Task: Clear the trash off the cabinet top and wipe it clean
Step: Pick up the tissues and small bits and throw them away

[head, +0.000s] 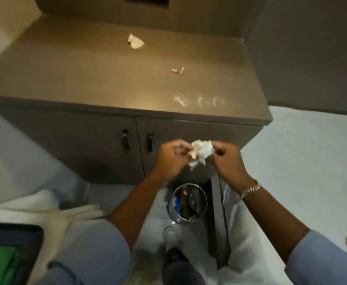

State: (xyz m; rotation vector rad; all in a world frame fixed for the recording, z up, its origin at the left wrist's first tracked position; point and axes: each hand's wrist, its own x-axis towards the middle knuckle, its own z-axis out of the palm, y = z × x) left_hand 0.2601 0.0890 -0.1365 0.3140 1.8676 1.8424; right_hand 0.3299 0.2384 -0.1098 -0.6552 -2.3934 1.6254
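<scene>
Both my hands hold one crumpled white tissue wad (201,151) in front of the cabinet doors, above the round trash bin (189,202) on the floor. My left hand (172,156) pinches its left side, my right hand (226,159) its right side. On the brown cabinet top (86,75) lie another crumpled tissue (135,41) near the back, two small cigarette butts (177,70) in the middle, and whitish ring smudges (199,101) near the front right edge.
The bin holds colourful wrappers. White beds flank the cabinet left (14,161) and right (312,151). A pale glove or cloth (65,219) and a dark tray with green inside (6,254) lie at lower left. My shoes (174,256) stand below the bin.
</scene>
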